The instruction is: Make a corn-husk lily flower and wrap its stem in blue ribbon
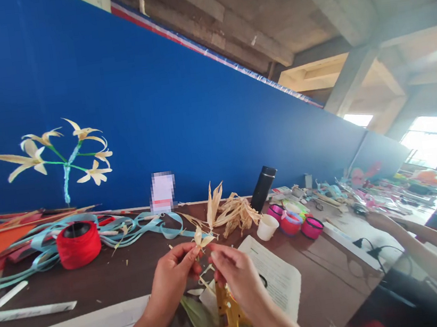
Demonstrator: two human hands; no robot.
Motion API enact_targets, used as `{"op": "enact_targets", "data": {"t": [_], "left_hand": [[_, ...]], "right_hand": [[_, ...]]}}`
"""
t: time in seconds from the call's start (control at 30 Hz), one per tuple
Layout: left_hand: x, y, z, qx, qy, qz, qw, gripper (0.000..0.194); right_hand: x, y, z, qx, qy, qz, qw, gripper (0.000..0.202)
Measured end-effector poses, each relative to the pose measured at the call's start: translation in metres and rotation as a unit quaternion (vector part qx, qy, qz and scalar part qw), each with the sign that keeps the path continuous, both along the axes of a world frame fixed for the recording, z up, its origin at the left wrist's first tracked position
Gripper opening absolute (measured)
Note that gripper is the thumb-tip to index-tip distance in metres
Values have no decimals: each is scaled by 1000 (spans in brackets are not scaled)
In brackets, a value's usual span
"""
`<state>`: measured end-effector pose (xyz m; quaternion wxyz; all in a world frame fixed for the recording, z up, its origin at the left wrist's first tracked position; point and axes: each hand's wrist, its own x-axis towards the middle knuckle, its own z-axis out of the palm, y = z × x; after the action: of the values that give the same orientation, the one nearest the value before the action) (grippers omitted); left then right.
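Pinched between the thumb and fingers of my left hand [175,273] is a small pale corn husk flower [199,238]. My right hand [235,268] is closed at the flower's right side, its fingertips on a petal edge; exactly what they grip is partly hidden. Beneath my right hand lies a yellow glue gun [229,312], partly covered by the hand and wrist. Green-white husk pieces [201,321] spread under and beside it. Just beyond my hands, dried corn husks [235,212] are heaped on the brown table [132,274].
A finished husk-flower stem [66,175] stands at left behind a red ribbon spool [78,246] and blue ribbon [131,234]. An open book [281,273], white cup [267,226], pink-rimmed containers [291,222] and black flask [264,187] lie right. Another person's arm [396,231] reaches in.
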<state>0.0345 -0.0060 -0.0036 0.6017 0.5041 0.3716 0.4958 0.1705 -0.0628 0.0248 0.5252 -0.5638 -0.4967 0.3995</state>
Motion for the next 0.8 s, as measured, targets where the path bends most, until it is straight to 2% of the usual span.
{"op": "enact_targets", "data": {"t": [0.07, 0.17, 0.33, 0.53, 0.8], "left_hand": [[0, -1, 1, 6, 12, 6, 1000, 34], [0, -2, 7, 8, 25, 17, 1000, 34], [1, -6, 14, 20, 52, 26, 998, 32], [1, -6, 11, 45, 77, 30, 996, 27], [-1, -8, 7, 168, 152, 74, 971, 17]], "right_hand": [[-12, 9, -9, 7, 86, -49, 995, 36], [-18, 15, -16, 21, 150, -73, 986, 34], [-16, 17, -15, 25, 161, -70, 984, 32], [-18, 17, -10, 18, 144, -80, 986, 32], [-20, 18, -8, 3, 131, -99, 986, 32]]}}
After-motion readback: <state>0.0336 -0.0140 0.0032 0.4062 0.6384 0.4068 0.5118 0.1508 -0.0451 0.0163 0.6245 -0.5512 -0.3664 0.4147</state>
